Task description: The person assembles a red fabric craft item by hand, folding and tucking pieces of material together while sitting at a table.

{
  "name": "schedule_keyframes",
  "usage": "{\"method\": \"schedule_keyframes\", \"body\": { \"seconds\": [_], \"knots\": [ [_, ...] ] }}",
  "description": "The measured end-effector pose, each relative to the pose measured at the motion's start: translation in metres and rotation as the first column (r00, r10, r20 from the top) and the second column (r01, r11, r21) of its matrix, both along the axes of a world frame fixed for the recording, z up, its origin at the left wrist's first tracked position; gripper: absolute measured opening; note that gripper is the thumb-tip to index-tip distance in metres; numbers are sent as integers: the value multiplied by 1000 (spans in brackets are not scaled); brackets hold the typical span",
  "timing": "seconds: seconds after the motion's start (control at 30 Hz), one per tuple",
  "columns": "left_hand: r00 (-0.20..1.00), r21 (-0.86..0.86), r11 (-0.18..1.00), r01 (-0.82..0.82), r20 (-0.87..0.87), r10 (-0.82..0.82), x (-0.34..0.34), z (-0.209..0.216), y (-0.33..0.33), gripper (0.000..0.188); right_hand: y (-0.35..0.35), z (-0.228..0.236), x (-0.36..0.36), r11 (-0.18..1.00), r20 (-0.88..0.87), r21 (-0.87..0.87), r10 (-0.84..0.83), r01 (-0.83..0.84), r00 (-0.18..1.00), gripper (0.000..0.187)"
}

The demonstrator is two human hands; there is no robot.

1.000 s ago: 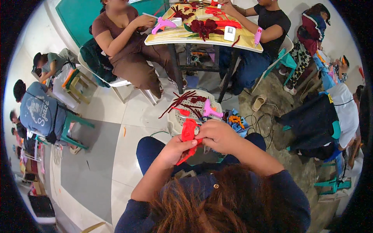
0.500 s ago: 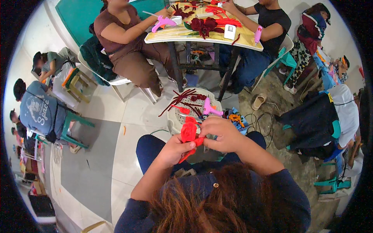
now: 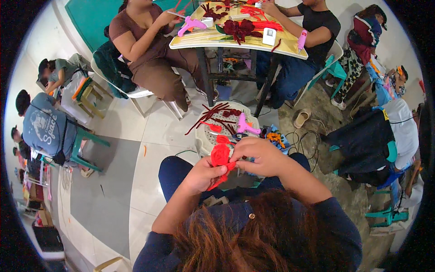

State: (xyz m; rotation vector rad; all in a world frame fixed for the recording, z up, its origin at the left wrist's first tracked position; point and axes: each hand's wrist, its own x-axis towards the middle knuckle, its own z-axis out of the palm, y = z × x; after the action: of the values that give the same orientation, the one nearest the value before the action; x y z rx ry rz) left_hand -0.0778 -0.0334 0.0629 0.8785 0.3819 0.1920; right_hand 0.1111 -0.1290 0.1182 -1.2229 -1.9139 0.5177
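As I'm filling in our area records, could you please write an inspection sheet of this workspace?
Surface: white perforated stool top, partly covered by materials.
Work in hand: red fuzzy piece, held above the near edge of the stool top.
Materials: dark red stems, some overhanging the stool's left edge; pink glue gun lying to their right.
Clutter: blue-and-orange bundle right of the stool; tan shoe on the floor.
Hands: left hand grips the red piece; right hand pinches its right side.
Cables: dark cable looped on the floor, right.
Surroundings: yellow-topped table ahead, with a person in brown and another in black.
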Motion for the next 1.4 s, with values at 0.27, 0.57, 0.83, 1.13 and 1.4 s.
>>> {"method": "schedule_keyframes", "body": {
  "seconds": [0.27,0.57,0.83,1.13,1.4],
  "knots": [
    [999,16,1000,-2,54,1,1,-8,-2,33,0,-3,-7,998,-54,-4,-66,66,996,13],
    [951,510,829,-228,-65,302,1,22,-7,27,-3,-5,-7,937,-119,-190,-317,292,941,15],
    [921,748,596,-293,54,385,5,8,-13,12,-2,-9,-15,950,-85,-123,-298,287,951,16],
    [945,216,923,-317,-9,327,14,14,-21,13,-3,-10,-15,952,38,-47,-300,302,953,13],
    [869,238,839,-489,56,491,22,5,-19,18,-1,-11,-21,910,-159,-132,-411,393,898,27]
  ]
}}
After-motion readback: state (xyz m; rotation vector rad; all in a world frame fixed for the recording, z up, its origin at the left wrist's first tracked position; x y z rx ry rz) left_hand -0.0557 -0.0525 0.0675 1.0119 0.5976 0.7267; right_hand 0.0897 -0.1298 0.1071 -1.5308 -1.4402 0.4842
